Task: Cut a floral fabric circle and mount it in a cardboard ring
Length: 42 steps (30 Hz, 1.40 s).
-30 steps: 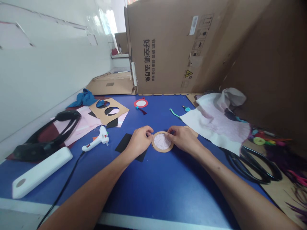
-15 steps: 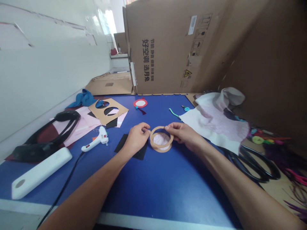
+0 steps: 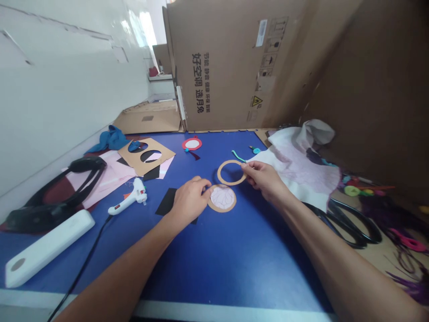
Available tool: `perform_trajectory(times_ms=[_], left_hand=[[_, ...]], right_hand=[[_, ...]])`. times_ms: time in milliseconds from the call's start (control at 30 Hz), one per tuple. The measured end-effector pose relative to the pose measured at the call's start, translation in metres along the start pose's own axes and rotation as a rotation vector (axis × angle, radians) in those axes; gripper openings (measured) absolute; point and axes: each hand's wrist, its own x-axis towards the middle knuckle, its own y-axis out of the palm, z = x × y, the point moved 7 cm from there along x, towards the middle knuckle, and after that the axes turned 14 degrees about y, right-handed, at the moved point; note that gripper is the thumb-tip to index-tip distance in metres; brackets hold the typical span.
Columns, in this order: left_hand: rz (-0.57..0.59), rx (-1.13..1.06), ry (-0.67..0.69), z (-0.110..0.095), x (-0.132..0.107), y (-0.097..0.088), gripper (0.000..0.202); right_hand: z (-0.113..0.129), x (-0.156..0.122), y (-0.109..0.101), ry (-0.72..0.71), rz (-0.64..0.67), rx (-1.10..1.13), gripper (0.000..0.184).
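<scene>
My right hand (image 3: 261, 176) pinches a flat cardboard ring (image 3: 220, 173) by its right edge, raised and tilted over the table. In front of it lies a round cardboard-rimmed disc (image 3: 222, 197) with a white, line-patterned centre. The thumb and fingers of my left hand (image 3: 191, 197) are closed at that disc's left edge. Partly under the left hand is a piece of black card (image 3: 166, 202). A white glue gun (image 3: 129, 197) with a black cord rests to the left.
Cardboard with round cutouts (image 3: 134, 163), a black headset (image 3: 56, 203) and a white oblong device (image 3: 50, 246) occupy the left. A red-rimmed round ornament (image 3: 192, 144) lies farther back. At right are white cloth (image 3: 295, 161) and black-handled scissors (image 3: 357, 219). Large cardboard panels (image 3: 231, 80) stand behind.
My right hand has lifted the cardboard ring away from the patterned disc, up and back. The disc is now uncovered, with my left hand still at its edge. The view has shifted slightly.
</scene>
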Motion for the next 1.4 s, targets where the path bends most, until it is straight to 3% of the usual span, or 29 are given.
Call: perform_trajectory(times_ms=[167, 300, 400, 567, 700, 833, 933, 1400], left_hand=[[-0.032, 0.001, 0.027, 0.003, 0.002, -0.001, 0.021], [-0.012, -0.009, -0.01, 0.009, 0.002, -0.005, 0.025], [0.05, 0.012, -0.041, 0.011, 0.001, -0.006, 0.019], [0.133, -0.005, -0.04, 0.008, -0.003, -0.006, 0.015], [0.102, -0.025, -0.048, 0.007, -0.002, -0.009, 0.027], [0.063, -0.071, -0.095, 0.012, 0.001, -0.008, 0.012], [0.043, -0.147, -0.177, 0.018, 0.002, -0.003, 0.013], [0.061, -0.054, -0.287, 0.009, 0.0, 0.005, 0.012]], right_hand=[[0.001, -0.001, -0.008, -0.03, -0.121, -0.18, 0.024], [0.016, -0.018, -0.013, -0.176, -0.33, -0.67, 0.031], [0.021, -0.029, 0.001, -0.226, -0.275, -0.916, 0.022], [0.024, -0.039, 0.016, -0.231, -0.144, -0.938, 0.015], [0.028, -0.043, 0.019, -0.271, -0.103, -0.916, 0.013], [0.026, -0.042, 0.02, -0.26, -0.065, -0.874, 0.013], [0.021, -0.039, 0.024, -0.237, -0.006, -0.855, 0.013], [0.009, -0.028, 0.028, -0.228, 0.003, -0.909, 0.012]])
